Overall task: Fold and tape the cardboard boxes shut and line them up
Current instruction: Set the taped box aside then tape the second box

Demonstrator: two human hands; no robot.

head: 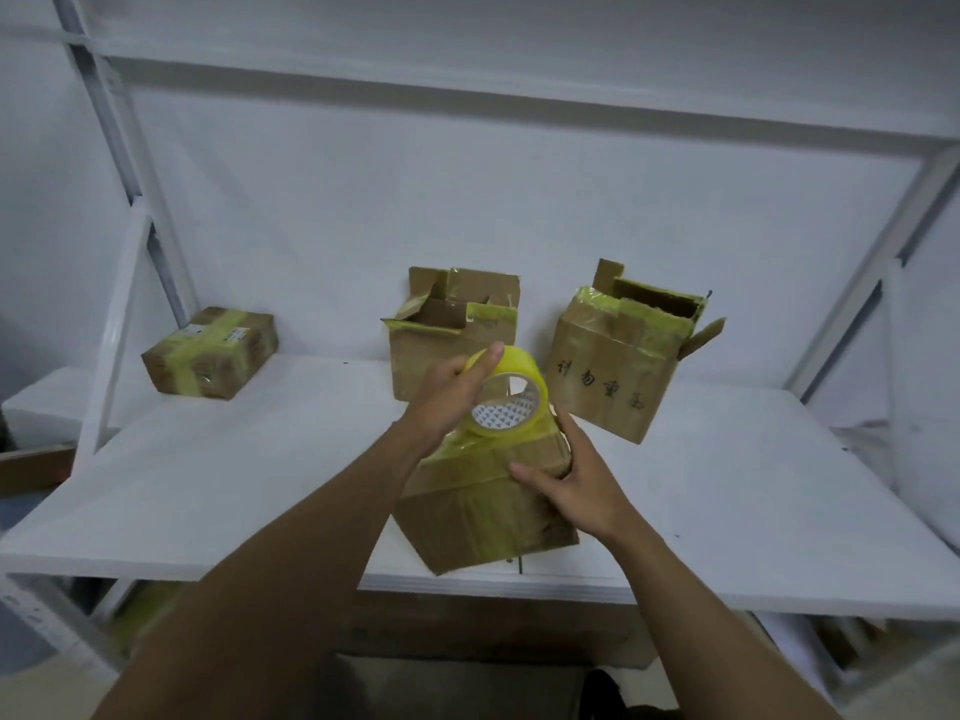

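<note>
Head view, single frame.

- Front box (483,506): sits at the near edge of the white shelf (208,485), turned at an angle, flaps down. Yellowish tape lies across its top and down the near face.
- Left hand (447,397): fingers curled round the tape roll (506,402), one fingertip over the top of the rim. The roll is held on edge just above the far end of the front box. A strip seems to run from the roll onto the box top, but blur makes that join uncertain.
- Right hand (576,483): clasps the right corner of the front box, thumb laid on the top face, fingers reaching round the far side.
- Taped box (210,353): far left on the shelf, shut, banded with yellow tape, well apart from the others.
- Middle box (452,335): behind the roll, against the back wall, flaps standing open.
- Right box (618,366): beside the middle box, tilted, top partly open, handwritten characters on its front face.
</note>
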